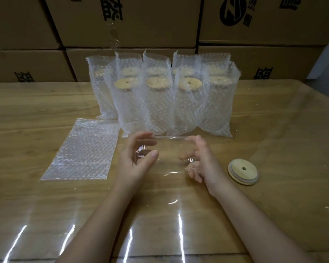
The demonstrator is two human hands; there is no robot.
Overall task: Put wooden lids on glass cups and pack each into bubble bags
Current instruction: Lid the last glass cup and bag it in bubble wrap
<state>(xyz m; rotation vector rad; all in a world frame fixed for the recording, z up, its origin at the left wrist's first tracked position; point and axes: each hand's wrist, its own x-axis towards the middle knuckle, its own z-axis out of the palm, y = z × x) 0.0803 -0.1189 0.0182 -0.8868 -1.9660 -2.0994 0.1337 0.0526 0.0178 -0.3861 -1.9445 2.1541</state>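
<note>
A clear glass cup (169,149) lies on its side just above the table, held between my two hands. My left hand (135,162) curls round one end, thumb and fingers around the rim. At the other end, my right hand (201,162) grips it with bent fingers. The glass is almost see-through and its outline is faint. A round wooden lid (243,171) with a centre hole lies flat on the table, to the right of my right hand. An empty bubble bag (82,150) lies flat to the left of my left hand.
Several bubble-bagged cups with wooden lids (160,99) stand in two rows behind my hands. The wooden table (273,120) is covered by a shiny clear sheet. Stacked cardboard boxes (131,25) form a wall along the table's far edge.
</note>
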